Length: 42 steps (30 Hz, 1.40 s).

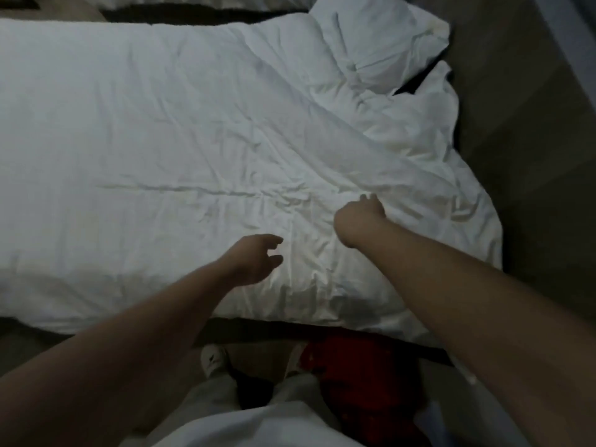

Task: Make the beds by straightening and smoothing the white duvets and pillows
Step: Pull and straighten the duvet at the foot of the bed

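Note:
A white duvet (161,140) covers the bed in front of me, flat on the left and creased toward the right, where it bunches into folds. A white pillow (377,37) lies crumpled at the upper right corner. My left hand (254,259) hovers over the near part of the duvet with its fingers curled apart and nothing in it. My right hand (359,221) rests on the duvet further right, wrist bent and fingers pressed into the fabric; whether it pinches the cloth is hidden by the back of the hand.
A red cloth item (361,382) lies on the floor at my feet, beside my white shoe (214,359). Dark carpet (532,124) runs along the right of the bed. A second bed's white edge (193,1) shows at the top.

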Motion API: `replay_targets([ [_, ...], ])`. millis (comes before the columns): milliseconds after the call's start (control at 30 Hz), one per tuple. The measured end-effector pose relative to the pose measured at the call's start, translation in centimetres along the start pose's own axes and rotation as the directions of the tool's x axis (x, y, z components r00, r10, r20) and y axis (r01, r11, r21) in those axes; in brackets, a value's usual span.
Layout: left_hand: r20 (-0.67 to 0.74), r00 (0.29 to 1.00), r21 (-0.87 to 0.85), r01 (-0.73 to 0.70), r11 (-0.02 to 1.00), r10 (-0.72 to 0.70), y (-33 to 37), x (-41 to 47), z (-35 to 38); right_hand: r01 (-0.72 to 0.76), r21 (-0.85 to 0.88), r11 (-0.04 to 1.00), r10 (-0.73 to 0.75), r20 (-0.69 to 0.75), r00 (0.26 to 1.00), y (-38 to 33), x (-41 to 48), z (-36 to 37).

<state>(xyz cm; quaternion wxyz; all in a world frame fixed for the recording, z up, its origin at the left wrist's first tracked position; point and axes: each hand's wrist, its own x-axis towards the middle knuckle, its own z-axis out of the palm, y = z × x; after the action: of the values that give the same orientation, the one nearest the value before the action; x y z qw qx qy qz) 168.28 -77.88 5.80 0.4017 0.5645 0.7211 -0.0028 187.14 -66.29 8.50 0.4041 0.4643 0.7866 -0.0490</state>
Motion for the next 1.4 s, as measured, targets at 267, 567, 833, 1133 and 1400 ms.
replay_targets([
  [267, -0.207, 0.933, -0.152, 0.266, 0.952, -0.294, -18.9, -9.5, -8.5, 0.408, 0.119, 0.905, -0.379, -0.206, 0.902, -22.4, -4.6, -11.9],
  [567, -0.34, 0.782, -0.422, 0.369, 0.828, -0.522, -44.5, -22.0, -15.2, 0.542, 0.09, 0.836, -0.498, -0.29, 0.817, -48.2, -7.4, -20.7],
  [833, -0.396, 0.674, -0.495, 0.415, 0.763, -0.624, -62.1, -32.7, -20.8, 0.616, 0.137, 0.776, -0.515, -0.425, 0.744, -68.4, -8.8, -27.6],
  [1133, -0.467, 0.572, -0.545, 0.414, 0.729, -0.674, -75.0, -36.5, -27.8, 0.7, 0.106, 0.706, -0.597, -0.443, 0.669, -88.7, -6.4, -37.4],
  [1400, -0.412, 0.654, -0.415, 0.486, 0.769, -0.635, -91.0, -33.3, -38.1, 0.657, 0.268, 0.704, -0.559, -0.362, 0.746, -104.0, 2.7, -48.1],
])
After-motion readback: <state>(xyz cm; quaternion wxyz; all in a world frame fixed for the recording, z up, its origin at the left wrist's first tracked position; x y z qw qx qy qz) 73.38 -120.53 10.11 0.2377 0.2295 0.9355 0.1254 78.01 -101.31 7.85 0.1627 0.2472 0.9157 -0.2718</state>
